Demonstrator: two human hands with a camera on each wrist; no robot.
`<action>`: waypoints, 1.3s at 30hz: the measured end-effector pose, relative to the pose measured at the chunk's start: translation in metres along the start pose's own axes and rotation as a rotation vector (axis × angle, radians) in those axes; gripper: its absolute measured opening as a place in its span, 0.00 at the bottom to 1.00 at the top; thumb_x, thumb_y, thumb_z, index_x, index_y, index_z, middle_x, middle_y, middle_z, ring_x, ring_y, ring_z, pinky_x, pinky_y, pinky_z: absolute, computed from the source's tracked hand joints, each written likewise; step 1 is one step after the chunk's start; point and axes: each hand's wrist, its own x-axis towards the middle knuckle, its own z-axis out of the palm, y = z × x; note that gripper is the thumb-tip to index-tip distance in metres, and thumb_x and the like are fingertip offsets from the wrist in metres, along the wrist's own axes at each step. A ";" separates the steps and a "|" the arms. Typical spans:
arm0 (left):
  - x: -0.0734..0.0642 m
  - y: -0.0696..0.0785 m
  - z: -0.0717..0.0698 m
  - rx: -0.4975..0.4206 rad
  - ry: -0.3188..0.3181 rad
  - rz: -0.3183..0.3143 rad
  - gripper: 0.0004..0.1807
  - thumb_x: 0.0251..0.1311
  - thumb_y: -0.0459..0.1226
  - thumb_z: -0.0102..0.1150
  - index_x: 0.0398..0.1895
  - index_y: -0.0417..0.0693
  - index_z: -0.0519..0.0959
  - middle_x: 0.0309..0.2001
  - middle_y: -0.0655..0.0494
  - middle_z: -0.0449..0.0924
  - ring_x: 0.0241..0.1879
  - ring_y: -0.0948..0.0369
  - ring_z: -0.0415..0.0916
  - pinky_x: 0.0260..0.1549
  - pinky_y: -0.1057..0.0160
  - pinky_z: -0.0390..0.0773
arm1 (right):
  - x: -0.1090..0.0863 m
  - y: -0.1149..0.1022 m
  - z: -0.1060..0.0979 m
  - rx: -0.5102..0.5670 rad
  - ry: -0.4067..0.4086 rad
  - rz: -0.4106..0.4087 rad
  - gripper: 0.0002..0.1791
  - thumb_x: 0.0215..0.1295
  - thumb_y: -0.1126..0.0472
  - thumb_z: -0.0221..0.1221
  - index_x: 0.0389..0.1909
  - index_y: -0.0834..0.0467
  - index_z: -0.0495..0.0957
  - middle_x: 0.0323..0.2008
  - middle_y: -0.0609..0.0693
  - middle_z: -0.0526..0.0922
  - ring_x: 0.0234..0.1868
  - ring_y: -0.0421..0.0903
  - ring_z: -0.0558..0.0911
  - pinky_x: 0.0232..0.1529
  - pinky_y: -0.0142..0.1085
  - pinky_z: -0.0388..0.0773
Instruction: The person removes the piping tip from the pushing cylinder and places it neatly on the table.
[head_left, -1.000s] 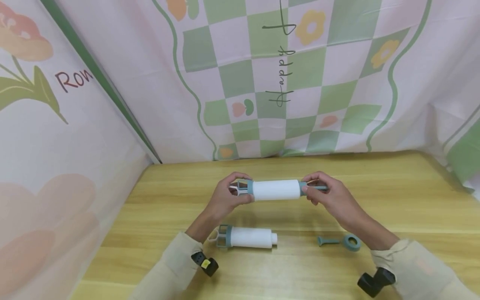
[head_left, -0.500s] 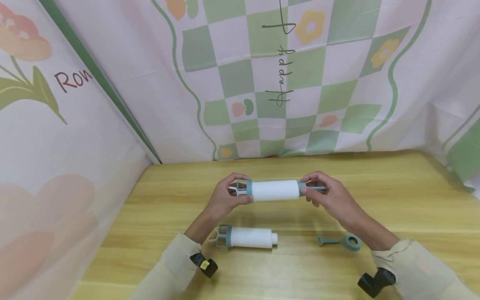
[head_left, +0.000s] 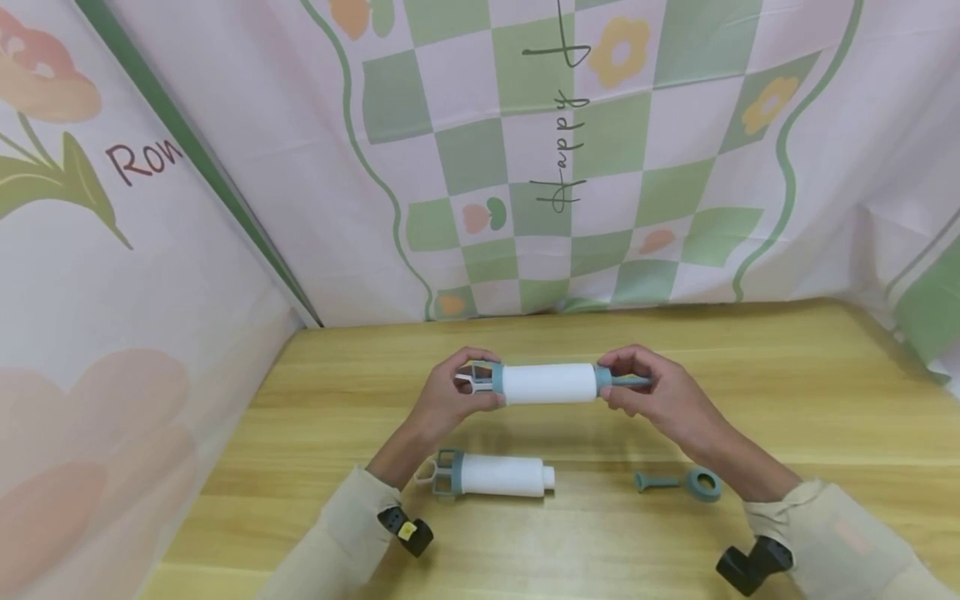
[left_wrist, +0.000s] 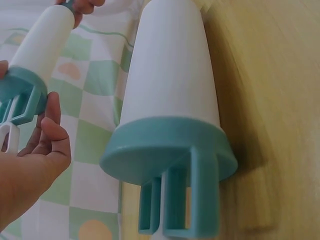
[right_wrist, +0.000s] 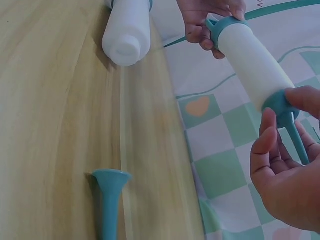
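The left hand [head_left: 450,402] has its thumb and fingers bent round the blue-green ring [head_left: 498,377] at one end of a white bottle [head_left: 550,383], with a gap between thumb and finger just as wide as the ring. The right hand [head_left: 667,398] pinches the blue-green cap [head_left: 603,381] at the other end, thumb on one side and fingers on the other, and the cap's thin spout [head_left: 630,381] pokes back toward the palm. The bottle is up in the air above the table [head_left: 825,392], lying sideways and nearly flat. It looks held at both ends so one hand can keep it from turning while the other works the cap, I think. The bottle is smooth, round and plain white. Past its ring is a little blue-green frame with a white fork [head_left: 471,382] in it. The cap sits against the bottle's end, but I cannot tell if it is on tight. Below, near the left sleeve [head_left: 352,517], a second bottle [head_left: 501,475] lies on its side, with a frame too, but its white neck [head_left: 549,477] is bare. Near the right arm lie a small funnel [head_left: 660,482] and a loose ring [head_left: 705,497], just beside each other, maybe put there to be easy to reach. Behind the table hangs a checked cloth [head_left: 536,142].
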 end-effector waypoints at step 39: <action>-0.003 -0.002 -0.002 0.012 -0.006 0.005 0.25 0.52 0.32 0.72 0.55 0.51 0.78 0.52 0.45 0.77 0.39 0.53 0.72 0.38 0.60 0.77 | -0.001 -0.001 -0.003 -0.057 0.007 0.110 0.21 0.75 0.54 0.56 0.54 0.68 0.74 0.37 0.58 0.84 0.33 0.50 0.81 0.29 0.34 0.76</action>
